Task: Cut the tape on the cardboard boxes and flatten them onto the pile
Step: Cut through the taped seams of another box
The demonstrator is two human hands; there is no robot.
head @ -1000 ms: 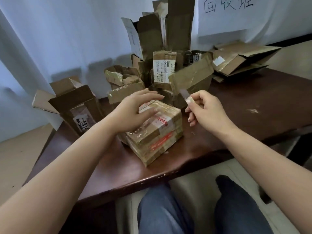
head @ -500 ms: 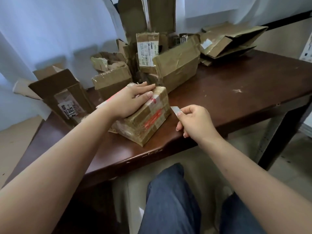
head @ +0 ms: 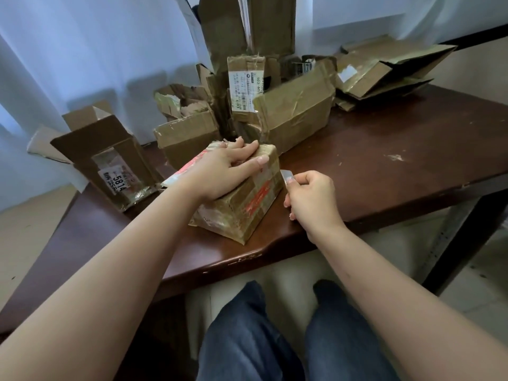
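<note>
box (head: 242, 199): near table (head: 384, 160) front edge, taped all round
left hand (head: 220, 171): flat on top, fingers straight, pinning it
right hand (head: 310, 199): pinches blade (head: 286, 176) at right end face
handling: likely light, stiff, slick tape; hold from above

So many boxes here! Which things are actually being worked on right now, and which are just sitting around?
In use:
- taped box, under the left hand
- small blade, pinched in the right hand

Sitting around:
- box marked 5814
- flattened pile
- opened boxes behind
- table
</note>
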